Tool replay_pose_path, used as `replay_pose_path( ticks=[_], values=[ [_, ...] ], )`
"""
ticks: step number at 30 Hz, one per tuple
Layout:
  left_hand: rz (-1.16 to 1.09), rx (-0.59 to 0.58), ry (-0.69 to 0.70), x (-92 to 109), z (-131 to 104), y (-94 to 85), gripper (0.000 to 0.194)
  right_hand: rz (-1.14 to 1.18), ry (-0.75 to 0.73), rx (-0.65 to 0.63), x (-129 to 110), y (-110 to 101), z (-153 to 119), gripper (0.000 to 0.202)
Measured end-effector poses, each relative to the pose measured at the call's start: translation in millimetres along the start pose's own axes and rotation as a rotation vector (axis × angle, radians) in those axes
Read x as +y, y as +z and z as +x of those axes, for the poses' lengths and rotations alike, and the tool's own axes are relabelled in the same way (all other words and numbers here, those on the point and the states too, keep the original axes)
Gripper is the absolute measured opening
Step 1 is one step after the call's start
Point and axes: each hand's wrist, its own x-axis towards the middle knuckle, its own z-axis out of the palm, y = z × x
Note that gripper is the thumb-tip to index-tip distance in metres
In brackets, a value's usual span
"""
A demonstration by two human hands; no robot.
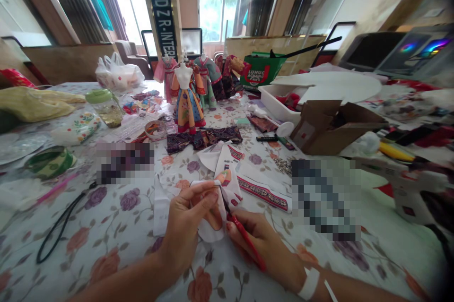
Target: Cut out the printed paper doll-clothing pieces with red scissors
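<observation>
My left hand [189, 214] pinches a white piece of fabric [212, 235] printed with an orange-tan shape, holding it just above the flowered tablecloth. Closed round the red handles of a pair of scissors [248, 241] is my right hand [267, 245]. The dark blades meet the fabric's right edge, close to the left fingertips; how far apart they are is hard to make out. Beyond the hands lie white fabric pieces with a red patterned band [264, 193]. Past them sits a folded dark paisley cloth [220, 136].
Small dress forms in doll dresses [189, 103] stand at the back. To the right are a cardboard box [319, 127], a white tray [280, 103] and a sewing machine [411, 184]. On the left lie a lidded jar [106, 108], green tape [49, 161] and a black cord [64, 224].
</observation>
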Motion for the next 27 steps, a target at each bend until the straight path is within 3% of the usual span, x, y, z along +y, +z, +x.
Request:
replay_pose_path(
  ticks=[27],
  values=[
    [-0.034, 0.029, -0.009, 1.2, -0.4, -1.0, 0.025, -0.07, -0.055, 0.006, 4.7, -1.9, -0.3, 0.047]
  ],
)
